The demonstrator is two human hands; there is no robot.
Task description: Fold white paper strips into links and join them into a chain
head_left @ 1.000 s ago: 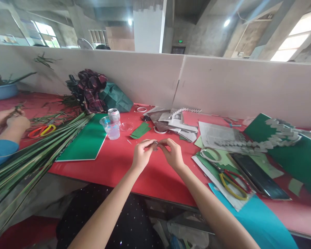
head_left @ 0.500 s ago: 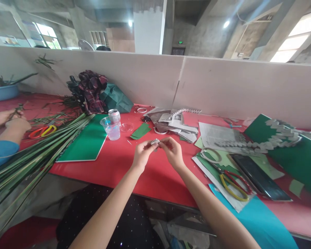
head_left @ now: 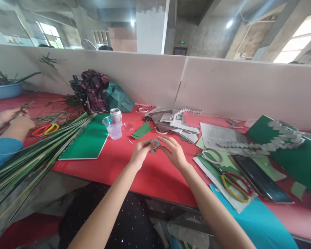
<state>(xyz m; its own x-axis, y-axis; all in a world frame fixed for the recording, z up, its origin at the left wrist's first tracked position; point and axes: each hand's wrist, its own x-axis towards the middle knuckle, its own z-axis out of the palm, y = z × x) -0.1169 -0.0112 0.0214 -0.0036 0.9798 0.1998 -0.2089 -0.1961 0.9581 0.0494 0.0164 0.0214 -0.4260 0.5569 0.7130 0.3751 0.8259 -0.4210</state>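
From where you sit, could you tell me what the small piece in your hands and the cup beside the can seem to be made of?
The small folded piece, pinched between the left hand and right hand, looks like grey printed paper, matte, probably newsprint like the sheets behind it; it is too small to be sure. The cup looks like thin clear plastic: the red table shows through it. The can looks like shiny metal.

A red bench (head_left: 155,173) runs across the view, backed by a low pale partition (head_left: 223,86) made of two panels that meet at a seam. Beyond it stand bare concrete walls, a white pillar (head_left: 151,27) and raw ceiling beams. Daylight comes through windows at the far left (head_left: 50,33) and upper right (head_left: 300,38), and two ceiling lamps (head_left: 229,23) glow.
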